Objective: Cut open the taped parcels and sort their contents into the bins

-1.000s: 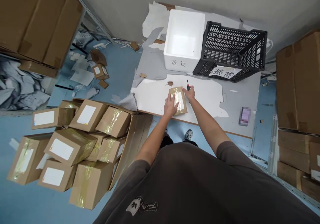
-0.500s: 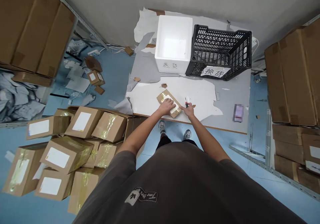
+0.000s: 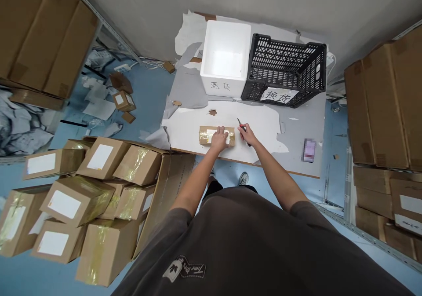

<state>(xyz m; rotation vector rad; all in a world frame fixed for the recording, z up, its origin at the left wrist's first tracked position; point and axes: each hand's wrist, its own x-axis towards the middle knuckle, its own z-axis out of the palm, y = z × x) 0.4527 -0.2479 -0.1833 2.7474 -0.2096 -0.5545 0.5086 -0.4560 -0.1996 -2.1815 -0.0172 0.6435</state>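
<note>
A small cardboard box (image 3: 205,129) with a white label and shiny yellowish tape lies near the front edge of the table. My left hand (image 3: 220,138) grips it from above, fingers spread across the label toward the far edge. Just right of the box, my right hand (image 3: 248,135) is closed around a red-and-black utility knife (image 3: 241,125). Its tip points away from me and slightly left, apart from the box. The palm hides part of the handle.
Behind the work area stand a white foam box (image 3: 224,87) and a black plastic crate (image 3: 286,74). A blurred purple item (image 3: 309,151) lies at the table's right. Taped cartons (image 3: 102,247) are heaped on my left; stacked cartons (image 3: 372,111) stand at right.
The box has turned from slanted to nearly parallel with the table edge, under my left hand. My right hand, with the knife, has drawn away from the box's corner. The view has shifted slightly.
</note>
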